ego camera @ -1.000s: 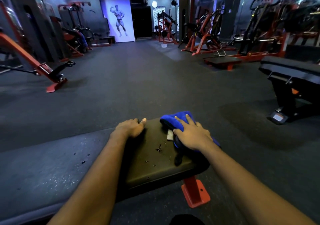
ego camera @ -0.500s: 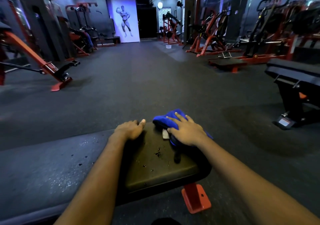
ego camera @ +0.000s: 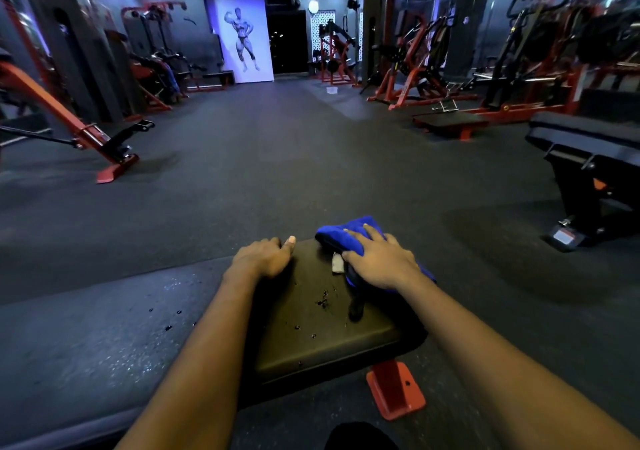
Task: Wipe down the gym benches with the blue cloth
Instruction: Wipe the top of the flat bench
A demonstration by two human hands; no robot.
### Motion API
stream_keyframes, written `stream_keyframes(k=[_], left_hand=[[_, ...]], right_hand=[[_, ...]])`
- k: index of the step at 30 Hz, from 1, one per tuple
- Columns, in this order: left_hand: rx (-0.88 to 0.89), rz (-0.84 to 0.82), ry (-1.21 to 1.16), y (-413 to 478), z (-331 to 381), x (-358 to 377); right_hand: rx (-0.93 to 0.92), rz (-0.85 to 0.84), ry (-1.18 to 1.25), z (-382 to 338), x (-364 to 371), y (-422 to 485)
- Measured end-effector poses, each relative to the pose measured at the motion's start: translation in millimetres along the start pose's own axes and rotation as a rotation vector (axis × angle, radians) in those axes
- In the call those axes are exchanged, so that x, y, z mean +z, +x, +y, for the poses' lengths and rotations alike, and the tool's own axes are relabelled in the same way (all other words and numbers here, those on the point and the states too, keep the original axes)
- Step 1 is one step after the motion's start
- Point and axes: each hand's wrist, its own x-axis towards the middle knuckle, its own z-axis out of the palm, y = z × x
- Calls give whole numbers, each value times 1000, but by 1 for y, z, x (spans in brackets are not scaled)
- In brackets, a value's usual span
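The left hand (ego camera: 263, 259) has not shifted over the last second: it holds the far left corner of the desk (ego camera: 311, 342), fingers curled over the edge and thumb lying on top, steadying the pad. Dark drops (ego camera: 323, 302) sit mid-pad just as they did a second ago, so that patch looks unwiped.

The cloth (ego camera: 346, 235) is bunched at the far right corner of the desk, its white tag (ego camera: 337, 263) showing at the near side. It has crept only a little toward the left hand. The right hand (ego camera: 381, 262) presses flat on it, fingers spread, as before.

So little has moved, and the stroke seems paused or only starting at the far end. I judge the wiping of this pad far from done, with the near half and the drops left. Another bench (ego camera: 588, 138) waits well apart on the right.
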Motion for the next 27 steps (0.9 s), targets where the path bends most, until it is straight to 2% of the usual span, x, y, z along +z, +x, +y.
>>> stream_keyframes(k=[8, 15, 20, 23, 27], left_hand=[[15, -16, 1, -3, -1, -1], [16, -13, -3, -4, 1, 0], [19, -6, -23, -7, -2, 0], [16, -4, -33, -9, -3, 0], [10, -5, -82, -8, -6, -3]], right_hand=[[160, -2, 31, -14, -10, 29], [224, 119, 26, 5, 10, -55], [264, 73, 15, -5, 4, -27], [197, 34, -5, -13, 1, -14], [-23, 62, -113, 2, 15, -53]])
